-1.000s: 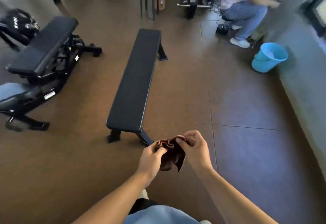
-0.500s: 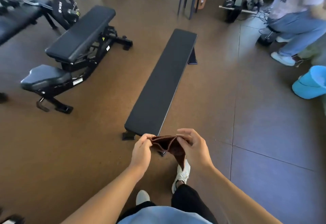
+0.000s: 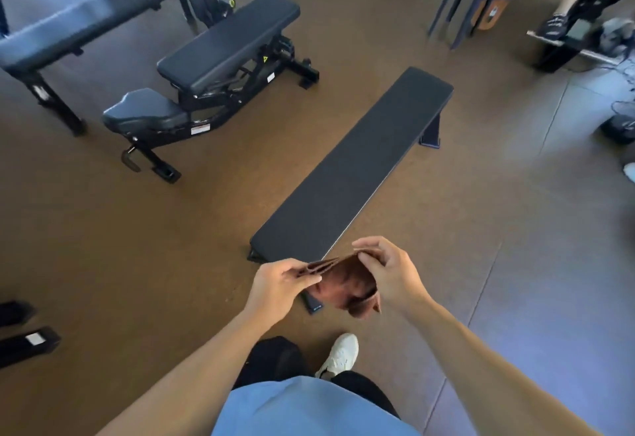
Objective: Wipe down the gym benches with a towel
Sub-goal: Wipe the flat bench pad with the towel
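Brown towel held above the floor, just short of the flat bench. Our left hand pinches its folded edge; our right hand pinches the opposite side. Judged step: folding. Next: lower towel onto near pad end.

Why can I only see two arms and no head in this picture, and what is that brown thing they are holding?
The camera sits on the person's head and looks down, so you see what they see: their own arms, never their face. The left hand and the right hand both pinch a brown towel, holding it up in the air between them. Just beyond the hands stands a long flat black bench on the brown floor. To its left is a tilted bench with a seat. The towel is for wiping these benches, and it is not touching one yet.
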Demonstrator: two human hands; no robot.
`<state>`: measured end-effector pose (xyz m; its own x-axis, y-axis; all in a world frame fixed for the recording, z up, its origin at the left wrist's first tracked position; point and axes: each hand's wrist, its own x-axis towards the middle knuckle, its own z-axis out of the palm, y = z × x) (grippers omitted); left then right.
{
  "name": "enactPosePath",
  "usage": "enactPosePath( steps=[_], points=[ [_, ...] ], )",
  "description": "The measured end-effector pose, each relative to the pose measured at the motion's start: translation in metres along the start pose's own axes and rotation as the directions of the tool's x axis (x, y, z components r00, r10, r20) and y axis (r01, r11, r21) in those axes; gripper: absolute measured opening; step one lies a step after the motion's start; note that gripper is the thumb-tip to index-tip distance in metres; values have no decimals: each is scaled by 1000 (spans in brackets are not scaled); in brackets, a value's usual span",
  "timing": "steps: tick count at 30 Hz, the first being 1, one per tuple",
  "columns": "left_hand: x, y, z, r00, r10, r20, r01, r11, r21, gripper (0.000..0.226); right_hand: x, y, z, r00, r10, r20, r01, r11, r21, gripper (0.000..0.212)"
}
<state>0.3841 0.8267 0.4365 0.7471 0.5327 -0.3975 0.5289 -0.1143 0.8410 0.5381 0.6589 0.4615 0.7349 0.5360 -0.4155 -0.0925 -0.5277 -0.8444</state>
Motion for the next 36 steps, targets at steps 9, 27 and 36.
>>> enactPosePath(
  steps=[9,27,36],
  points=[
    [55,-4,-33,998,54,20,-56,988,145,33,66,-8,21,995,61,80,-52,992,-119,33],
    [133,-37,-143,934,66,-351,-27,993,114,27,205,-111,132,939,-115,325,187,962,-198,26],
    [141,-96,-21,881,-324,-345,312,946,-90,30,267,11,127,847,114,519,107,919,-378,26]
  ],
)
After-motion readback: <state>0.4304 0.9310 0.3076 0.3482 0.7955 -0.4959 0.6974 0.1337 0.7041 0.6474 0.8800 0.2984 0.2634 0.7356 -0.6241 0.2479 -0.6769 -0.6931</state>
